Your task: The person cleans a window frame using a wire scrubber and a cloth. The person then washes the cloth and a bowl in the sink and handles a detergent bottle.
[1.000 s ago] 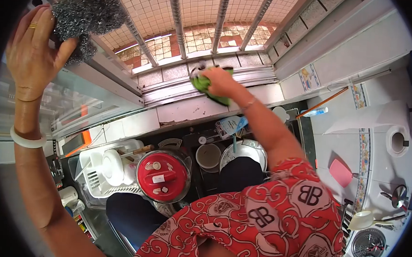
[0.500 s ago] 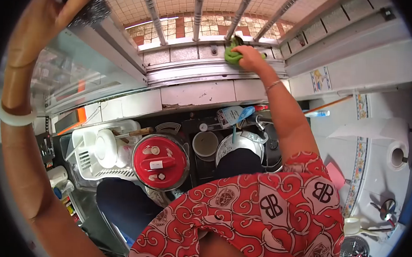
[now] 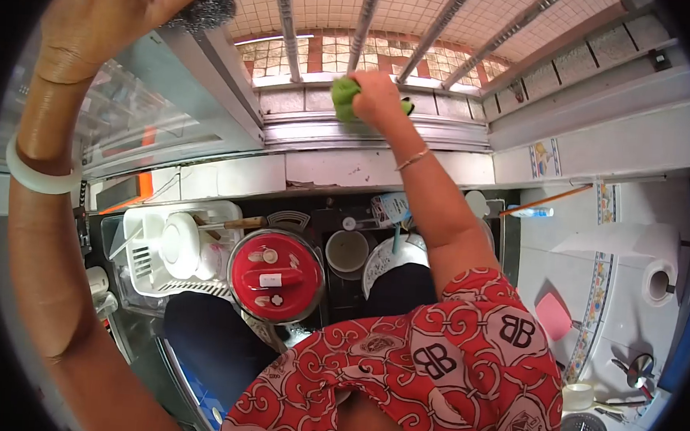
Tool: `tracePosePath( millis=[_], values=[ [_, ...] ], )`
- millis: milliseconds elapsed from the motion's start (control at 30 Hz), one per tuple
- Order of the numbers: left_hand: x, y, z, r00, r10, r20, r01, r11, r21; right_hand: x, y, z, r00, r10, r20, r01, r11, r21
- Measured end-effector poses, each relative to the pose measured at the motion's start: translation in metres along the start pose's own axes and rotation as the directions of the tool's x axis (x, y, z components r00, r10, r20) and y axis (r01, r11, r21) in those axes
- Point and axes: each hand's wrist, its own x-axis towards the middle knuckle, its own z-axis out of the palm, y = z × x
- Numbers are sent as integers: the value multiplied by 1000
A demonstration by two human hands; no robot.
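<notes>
Right hand [image 3: 377, 100] pinches cloth [image 3: 343, 100] at the sill [image 3: 439, 135], bunched apparently for control; left hand's [image 3: 106, 16] grip, left of the sill, I can't tell.

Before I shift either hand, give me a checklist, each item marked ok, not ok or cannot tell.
1. Green cloth gripped by right hand: ok.
2. Hold of left hand: cannot tell; it runs out of view at the top.
3. Room beyond the right hand: not ok; window bars look close.
4. Space by left knee: not ok; white dish rack and red lid seem near.
5. Footing: cannot tell; feet hidden.
</notes>
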Motion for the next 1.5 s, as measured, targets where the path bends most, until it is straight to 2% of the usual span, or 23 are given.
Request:
tracePosePath(
  millis=[67, 133, 167, 233, 267, 400, 433, 533, 567, 600, 633, 733, 767, 867, 900, 1000, 1067, 1133, 1200, 1267, 1333, 1467, 1500],
  values=[
    [2, 2, -1, 1000, 12, -9, -12, 1000, -1, 24, -30, 17, 972, -117, -203, 110, 993, -43],
    [3, 2, 0, 999, 29, -22, -29, 1000, 6, 33, -41, 49, 973, -204, -110, 195, 977, -87],
    [3, 5, 4, 995, 19, -102, -18, 1000, 12, 32, -26, 79, 961, -227, -157, 199, 964, -176],
    [6, 18, 21, 945, -19, -326, 25, 1000, 13, 36, -26, 82, 975, -183, -128, 164, 976, -146],
    [6, 22, 20, 933, -22, -360, 19, 1000, -13, 32, -26, 80, 982, -154, -106, 139, 982, -131],
    [5, 8, 6, 945, 75, -317, -96, 994, -50, 20, -21, 46, 930, -82, 357, 148, 976, -159],
    [3, -1, 20, 926, 117, -359, -127, 992, -4, 15, -21, 37, 917, -44, 397, 88, 992, -94],
    [-1, -6, 22, 928, 131, -348, -129, 991, 30, 46, -52, 15, 751, -3, 660, 156, 973, -173],
    [0, 0, 19, 931, 96, -352, -100, 995, 8, 52, -66, 24, 802, -68, 593, 118, 992, -45],
    [1, 6, 17, 933, 61, -356, -71, 997, -15, 55, -79, 39, 857, -175, 484, 183, 983, 31],
    [4, 17, 15, 924, 9, -382, -30, 998, -51, 55, -87, 62, 918, -311, 244, 282, 948, 146],
    [0, 11, 13, 963, 25, -267, -31, 999, -16, 42, -99, 112, 957, -220, 188, 241, 966, -94],
    [-3, 8, 13, 971, 46, -233, -47, 999, 5, 36, -95, 121, 951, -308, -21, 305, 948, -91],
    [-1, 3, 13, 970, 91, -224, -85, 996, 36, 31, -75, 114, 932, -232, 278, 232, 972, 36],
    [1, 1, 13, 966, 105, -235, -99, 994, 37, 23, -67, 107, 946, -246, 213, 244, 969, 35],
    [0, -5, 16, 952, 139, -273, -141, 990, 10, 28, -62, 55, 836, -77, 544, 206, 962, -180],
    [0, -6, 22, 938, 139, -316, -146, 989, 4, 46, -51, 35, 748, 87, 658, 179, 928, -326],
    [-1, -7, 18, 947, 129, -293, -138, 990, -12, 56, -52, 51, 802, -57, 595, 224, 952, -211],
    [0, 4, 21, 942, 59, -331, -67, 998, -13, 44, -72, 67, 923, -216, 319, 209, 976, 55],
    [2, 18, 27, 908, -14, -418, 18, 1000, 6, 32, -81, 89, 857, -271, 438, 297, 955, 9],
    [2, 17, 27, 903, -22, -429, 32, 999, 18, 38, -85, 97, 840, -225, 494, 287, 956, -54],
    [-2, -3, 24, 967, 70, -244, -71, 997, 6, 54, -62, 93, 784, -87, 615, 175, 981, -84],
    [-3, -6, 21, 980, 70, -189, -69, 998, 7, 61, -60, 65, 700, -112, 705, 180, 983, -23]
  ],
)
